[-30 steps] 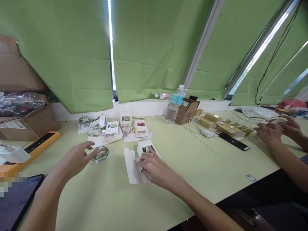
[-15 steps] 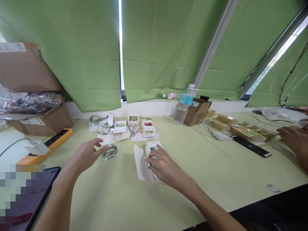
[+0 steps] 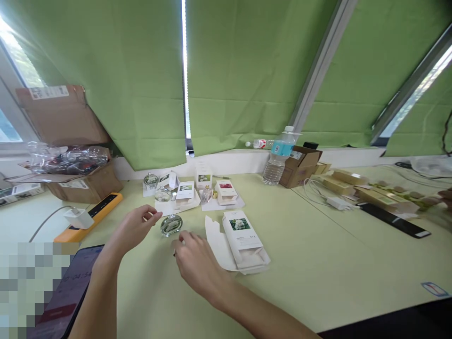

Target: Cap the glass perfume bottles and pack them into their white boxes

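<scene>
A clear glass bottle, flattened and rounded like a perfume bottle, lies on the table between my hands. Just left of it is my left hand, its fingers loosely bent and apart with nothing in them. My right hand is close on the bottle's near right side, fingers curled together. A small dark bit shows at its fingertips, too small to name. To the right, a white carton with a white-flower picture rests on an unfolded white card, its near end open.
Behind stand several small white cartons and glass bottles. On the left are an orange power strip, a phone and a cardboard box. A water bottle and black phone are rightward.
My right hand has left the white carton and moved left, close to the glass bottle. My left hand has drawn slightly away from that bottle. The view has shifted left.
</scene>
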